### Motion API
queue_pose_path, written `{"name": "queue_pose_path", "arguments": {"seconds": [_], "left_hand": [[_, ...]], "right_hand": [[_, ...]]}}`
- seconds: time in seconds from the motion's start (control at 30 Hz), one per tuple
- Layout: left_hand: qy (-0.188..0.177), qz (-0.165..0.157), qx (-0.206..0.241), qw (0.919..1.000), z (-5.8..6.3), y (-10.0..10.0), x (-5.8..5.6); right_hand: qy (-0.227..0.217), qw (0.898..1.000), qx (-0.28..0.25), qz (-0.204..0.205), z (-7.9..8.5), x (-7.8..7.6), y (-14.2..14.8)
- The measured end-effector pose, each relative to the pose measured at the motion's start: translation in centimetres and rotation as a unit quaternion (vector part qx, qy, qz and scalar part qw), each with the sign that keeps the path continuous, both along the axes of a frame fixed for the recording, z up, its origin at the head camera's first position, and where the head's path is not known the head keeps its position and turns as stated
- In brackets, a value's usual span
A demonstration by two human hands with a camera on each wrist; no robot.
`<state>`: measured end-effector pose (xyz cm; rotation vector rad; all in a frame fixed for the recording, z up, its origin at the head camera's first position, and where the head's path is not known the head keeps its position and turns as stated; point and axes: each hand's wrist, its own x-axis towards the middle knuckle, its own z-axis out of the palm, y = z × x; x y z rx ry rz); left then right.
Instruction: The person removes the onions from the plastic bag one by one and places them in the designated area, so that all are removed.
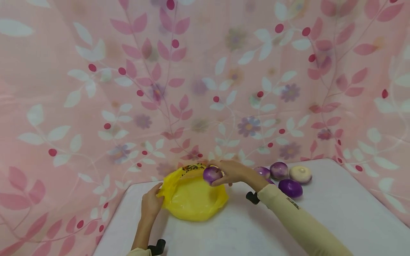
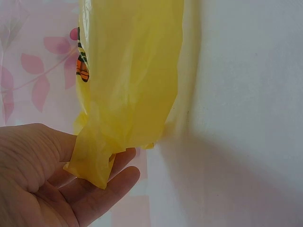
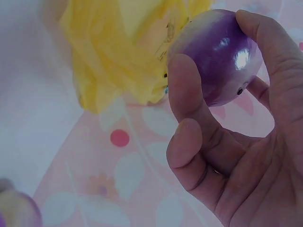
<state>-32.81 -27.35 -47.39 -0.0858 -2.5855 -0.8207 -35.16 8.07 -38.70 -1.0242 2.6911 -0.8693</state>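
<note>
A yellow plastic bag (image 1: 195,199) sits at the middle of the table with its mouth open. My left hand (image 1: 152,202) pinches the bag's left edge between thumb and fingers; in the left wrist view a crumpled corner of the bag (image 2: 94,165) pokes out past the thumb. Above the right side of the bag's mouth, my right hand (image 1: 234,172) holds a glossy round purple-and-white vegetable (image 1: 212,175). In the right wrist view thumb and fingertips grip this vegetable (image 3: 218,56) at its sides, and a small dark spot shows on its skin.
To the right on the white-covered table (image 1: 333,202) lie several more round vegetables: a purple one (image 1: 279,170), a darker purple one (image 1: 290,188), a cream-white one (image 1: 300,174) and others partly behind my right wrist. A pink floral curtain (image 1: 198,89) hangs behind the table.
</note>
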Motion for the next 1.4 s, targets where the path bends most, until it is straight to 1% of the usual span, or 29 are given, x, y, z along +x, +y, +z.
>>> {"name": "queue_pose_path", "arguments": {"seconds": [0.07,0.13,0.3,0.43,0.53,0.6,0.83,0.87,1.07,1.1,1.23,1.4], "left_hand": [[-0.003,0.002,0.001,1.0,0.0,-0.2,0.1],[-0.006,0.0,0.003,1.0,0.1,-0.2,0.2],[-0.008,0.003,0.007,0.9999,0.1,-0.2,0.3],[-0.011,0.007,0.005,0.9999,0.2,-0.1,0.4],[-0.012,0.009,0.002,0.9999,0.2,-0.1,0.3],[-0.01,0.01,0.001,0.9999,0.3,-0.2,0.4],[0.015,0.004,-0.003,0.9999,0.1,-0.4,0.5],[0.017,0.005,-0.004,0.9998,0.1,-0.4,0.5],[0.009,0.007,0.001,0.9999,0.2,-0.3,0.5],[0.009,0.008,0.002,0.9999,0.2,-0.3,0.5],[0.01,0.009,0.002,0.9999,0.2,-0.4,0.5],[0.001,0.013,0.002,0.9999,0.2,-0.4,0.5]], "right_hand": [[0.017,1.0,0.006,0.004,0.0,0.1,0.5],[0.021,1.0,0.002,0.007,0.1,0.3,1.0],[-0.004,1.0,-0.02,0.004,0.6,0.8,2.3],[-0.02,0.999,-0.023,-0.016,0.6,1.1,3.8],[-0.023,0.999,-0.023,-0.029,0.4,1.3,5.2],[-0.021,0.999,-0.021,-0.033,0.3,1.5,6.0],[-0.011,0.999,-0.033,-0.014,0.2,1.9,8.2],[-0.016,0.999,-0.037,-0.016,0.2,1.9,8.5],[0.017,0.998,-0.019,-0.05,0.4,2.1,10.9],[0.028,0.998,-0.017,-0.052,0.3,2.2,11.3],[0.044,0.997,-0.032,-0.053,0.0,2.5,13.0],[0.023,0.997,-0.053,-0.054,-0.3,3.1,15.1]]}}
